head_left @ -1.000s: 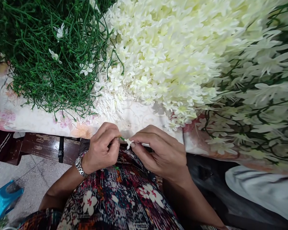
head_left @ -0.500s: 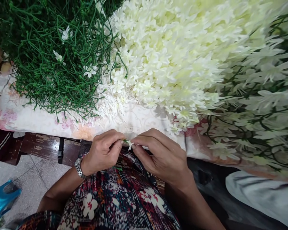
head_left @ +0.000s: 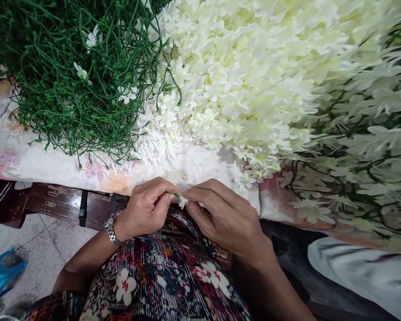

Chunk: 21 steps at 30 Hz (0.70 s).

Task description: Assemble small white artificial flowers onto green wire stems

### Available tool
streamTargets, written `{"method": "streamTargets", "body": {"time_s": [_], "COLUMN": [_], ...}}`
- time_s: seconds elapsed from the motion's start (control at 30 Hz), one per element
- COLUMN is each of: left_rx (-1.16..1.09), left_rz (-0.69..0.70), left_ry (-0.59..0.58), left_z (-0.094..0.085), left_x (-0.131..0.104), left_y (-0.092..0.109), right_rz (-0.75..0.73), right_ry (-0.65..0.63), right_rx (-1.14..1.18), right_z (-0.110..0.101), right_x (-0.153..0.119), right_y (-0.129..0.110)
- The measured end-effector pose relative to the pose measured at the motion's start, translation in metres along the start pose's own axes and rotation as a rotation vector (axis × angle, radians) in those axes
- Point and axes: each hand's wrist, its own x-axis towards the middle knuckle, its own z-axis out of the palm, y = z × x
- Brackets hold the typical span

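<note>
At the table's front edge, my left hand (head_left: 146, 204) pinches a thin green plastic stem (head_left: 176, 195) between thumb and forefinger. On the stem's end is a small white artificial flower (head_left: 182, 202). My right hand (head_left: 225, 216) is closed in a pinch at the flower's right side; its fingertips hide part of it. Just beyond my hands lie loose thin white stamens (head_left: 157, 149). A heap of green plastic stems (head_left: 76, 98) is at the left, and a large heap of cream-white blossoms (head_left: 234, 84) fills the middle.
Stems bearing white flowers (head_left: 364, 178) are piled at the right. A floral cloth (head_left: 47, 162) covers the table. A blue plastic object (head_left: 5, 272) is on the floor at the lower left. Light grey fabric (head_left: 347, 272) shows at the lower right, below the table edge.
My fingers have shifted slightly around the flower, which now shows a little more between them. The view has moved slightly; the heaps look the same.
</note>
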Motion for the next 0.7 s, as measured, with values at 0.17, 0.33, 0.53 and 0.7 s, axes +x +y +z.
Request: {"method": "streamTargets", "body": {"time_s": [0.17,0.33,0.53,0.7], "left_rx": [0.012,0.019,0.032,0.05], "left_rz": [0.066,0.076,0.097,0.114], "left_ry": [-0.036,-0.041,-0.052,-0.056], "left_z": [-0.0015,-0.0024,0.0001,0.0014], "left_x": [-0.0002,0.0009,0.0015,0.0018], "left_y": [-0.0033,-0.0043,-0.0055,-0.0077], "right_rz": [-0.024,-0.043,-0.052,-0.027], "right_ry": [-0.043,-0.086,-0.159,-0.165], "right_rx": [-0.007,0.0,0.031,0.078], "right_z": [-0.0007,-0.006,-0.0089,-0.0036], "right_x": [0.0002,0.0048,0.0083,0.0052], "right_y": [0.0011,0.0016,0.0035,0.0064]}}
